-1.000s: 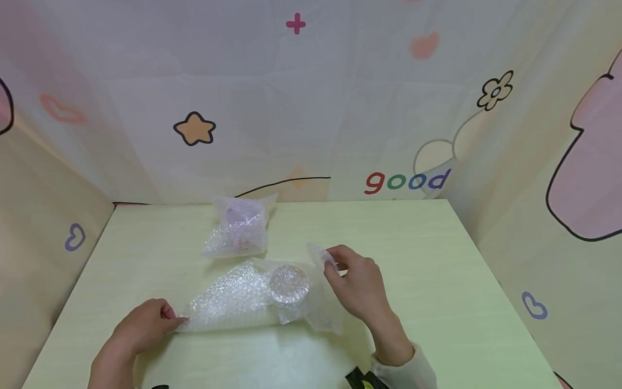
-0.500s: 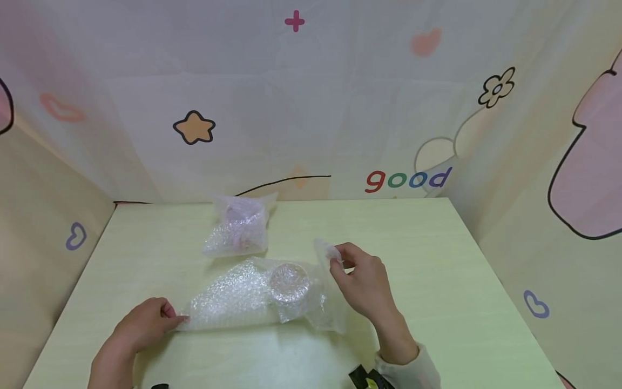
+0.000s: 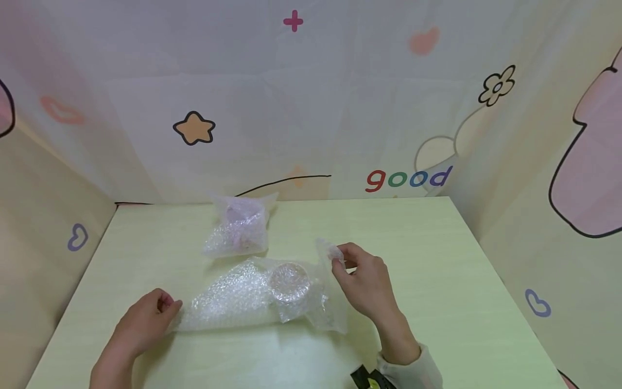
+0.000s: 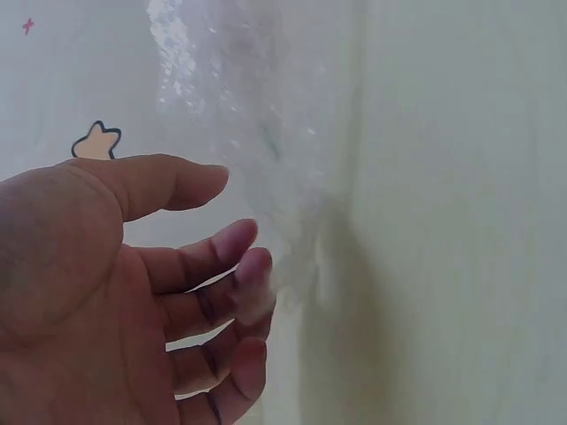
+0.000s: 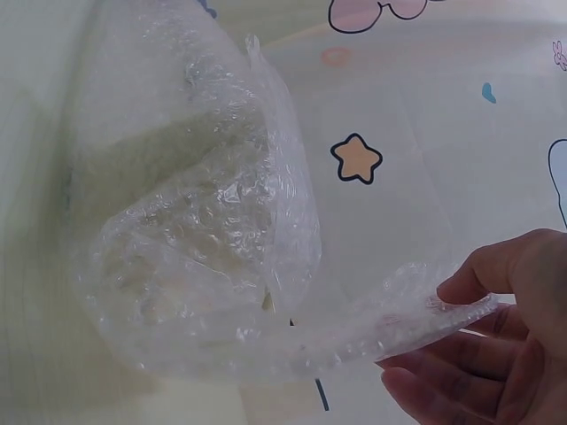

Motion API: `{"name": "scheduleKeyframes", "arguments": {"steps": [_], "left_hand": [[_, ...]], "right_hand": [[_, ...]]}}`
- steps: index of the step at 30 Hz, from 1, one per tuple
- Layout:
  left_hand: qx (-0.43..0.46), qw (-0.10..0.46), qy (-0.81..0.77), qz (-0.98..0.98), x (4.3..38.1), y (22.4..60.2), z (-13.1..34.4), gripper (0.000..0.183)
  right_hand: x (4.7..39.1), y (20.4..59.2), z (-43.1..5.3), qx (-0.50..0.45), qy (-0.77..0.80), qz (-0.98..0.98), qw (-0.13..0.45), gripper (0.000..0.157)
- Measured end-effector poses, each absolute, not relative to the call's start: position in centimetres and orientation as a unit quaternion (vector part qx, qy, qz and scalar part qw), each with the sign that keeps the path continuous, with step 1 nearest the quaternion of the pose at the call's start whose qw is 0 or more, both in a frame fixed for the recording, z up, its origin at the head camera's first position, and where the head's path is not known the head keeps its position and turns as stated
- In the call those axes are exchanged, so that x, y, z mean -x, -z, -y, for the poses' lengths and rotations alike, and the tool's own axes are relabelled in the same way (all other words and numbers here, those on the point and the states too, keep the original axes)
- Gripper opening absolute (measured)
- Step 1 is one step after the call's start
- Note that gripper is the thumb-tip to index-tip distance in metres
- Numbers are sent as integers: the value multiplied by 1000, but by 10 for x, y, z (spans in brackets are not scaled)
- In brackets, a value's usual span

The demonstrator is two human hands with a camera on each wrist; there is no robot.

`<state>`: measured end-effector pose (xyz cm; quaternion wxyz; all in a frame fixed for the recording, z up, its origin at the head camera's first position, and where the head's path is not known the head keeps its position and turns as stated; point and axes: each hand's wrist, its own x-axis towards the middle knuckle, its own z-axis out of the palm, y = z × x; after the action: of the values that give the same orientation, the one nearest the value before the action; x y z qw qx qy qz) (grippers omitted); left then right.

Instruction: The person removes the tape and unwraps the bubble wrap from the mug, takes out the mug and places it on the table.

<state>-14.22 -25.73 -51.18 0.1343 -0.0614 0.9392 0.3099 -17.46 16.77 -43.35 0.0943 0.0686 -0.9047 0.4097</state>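
A sheet of bubble wrap [image 3: 228, 297] lies across the table, its left part spread flat. On its right part sits a round, disc-topped object [image 3: 289, 282], wrapped in the film, so its kind is hidden. My right hand [image 3: 364, 278] pinches the raised right end of the sheet between thumb and fingers; the right wrist view shows this lifted flap [image 5: 354, 341] stretching to the thumb. At the sheet's left corner is my left hand [image 3: 146, 319], thumb and loosely bent fingers apart in the left wrist view, with the fingertips [image 4: 257, 266] right at the film's edge.
Behind the sheet stands another bubble-wrapped bundle [image 3: 243, 224], pinkish inside. The pale table [image 3: 413, 243] is bordered by a printed cloth backdrop [image 3: 311, 108] at the back and both sides. A black strap [image 3: 371, 378] shows near the right sleeve.
My left hand has let go of the sheet's left corner and risen slightly. My right hand has drawn the flap a little to the right and up. The rear bundle stays put.
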Motion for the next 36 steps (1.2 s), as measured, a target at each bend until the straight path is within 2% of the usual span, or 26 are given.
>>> {"name": "scheduleKeyframes", "arguments": {"steps": [7,16,21,29,36], "left_hand": [[28,53,-328,-943,138,491,234,33],[-72,-53,-353,-931,128,464,185,23],[-132,-94,-359,-919,130,457,154,33],[-220,-82,-326,-916,144,451,106,58],[-267,-8,-299,-916,155,452,79,70]], "right_hand": [[174,434,-169,-67,-411,904,95,13],[173,434,-173,-59,-416,902,94,13],[172,436,-174,-56,-413,905,91,13],[172,438,-177,-55,-412,905,95,13],[170,438,-180,-55,-414,904,97,12]]}}
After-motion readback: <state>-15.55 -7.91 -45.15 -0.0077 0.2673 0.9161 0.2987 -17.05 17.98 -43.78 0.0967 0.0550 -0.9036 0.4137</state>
